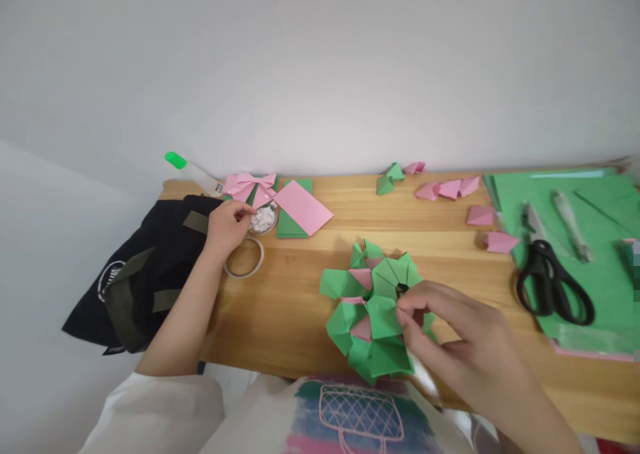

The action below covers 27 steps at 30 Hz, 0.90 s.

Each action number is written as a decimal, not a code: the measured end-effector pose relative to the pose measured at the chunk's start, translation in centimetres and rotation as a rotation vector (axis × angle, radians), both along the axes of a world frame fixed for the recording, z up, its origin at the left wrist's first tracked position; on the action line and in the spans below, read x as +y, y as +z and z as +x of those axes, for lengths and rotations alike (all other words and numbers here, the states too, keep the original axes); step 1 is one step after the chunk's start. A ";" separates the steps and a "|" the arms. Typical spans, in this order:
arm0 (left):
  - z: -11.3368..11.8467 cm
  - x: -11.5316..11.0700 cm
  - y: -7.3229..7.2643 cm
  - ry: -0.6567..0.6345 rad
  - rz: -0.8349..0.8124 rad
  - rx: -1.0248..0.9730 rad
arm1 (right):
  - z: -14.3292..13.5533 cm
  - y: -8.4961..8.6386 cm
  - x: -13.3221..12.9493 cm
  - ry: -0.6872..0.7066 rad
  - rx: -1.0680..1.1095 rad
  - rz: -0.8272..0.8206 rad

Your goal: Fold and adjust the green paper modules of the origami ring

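Observation:
A wreath-like paper model (383, 317) of folded green and pink pieces lies near the table's front edge. My right hand (450, 334) pinches one of its green flaps between thumb and index finger. Farther left, my left hand (230, 224) has its fingertips pressed together at the rim of a small round dish of white bits (263, 219); whether something is between them is too small to tell. Just below that hand lies a roll of tape (245, 258). A pink paper bow (250, 186) sits behind the dish.
Pink paper (304, 207) overlaps green sheets beside the dish. Folded pink pieces (450, 188) lie toward the back. Black-handled scissors (547, 281) rest on large green sheets (610, 274) at the right. A black bag (170, 254) occupies the left end of the wooden table (280, 294).

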<state>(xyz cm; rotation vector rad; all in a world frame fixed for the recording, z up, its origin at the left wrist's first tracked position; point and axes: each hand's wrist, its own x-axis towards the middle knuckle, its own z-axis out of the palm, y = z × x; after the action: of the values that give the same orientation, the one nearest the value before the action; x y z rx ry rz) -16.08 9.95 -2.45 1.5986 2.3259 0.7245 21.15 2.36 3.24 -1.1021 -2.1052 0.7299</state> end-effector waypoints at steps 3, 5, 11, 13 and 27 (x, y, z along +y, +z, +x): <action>-0.1 0.5 -0.1 0.040 -0.047 -0.056 | -0.1 0.0 -0.1 0.020 0.001 0.010; -0.2 0.8 -0.3 0.062 -0.080 -0.117 | 0.0 0.0 -0.1 0.026 -0.002 0.021; 0.7 0.4 0.6 0.057 -0.089 -0.279 | 0.1 0.1 -0.4 0.019 -0.010 0.036; 2.3 -0.9 1.7 0.008 -0.066 -0.306 | 0.1 0.3 -0.5 0.020 -0.026 0.046; 17.2 -8.0 2.5 -1.281 -0.039 -0.139 | 2.3 -2.9 -5.7 -0.053 -0.111 -0.021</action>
<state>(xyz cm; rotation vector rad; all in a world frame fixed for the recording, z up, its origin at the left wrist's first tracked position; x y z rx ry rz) 1.11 1.92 0.05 2.3659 0.8110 0.3993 23.49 -3.38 0.31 -1.2300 -2.1558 0.6809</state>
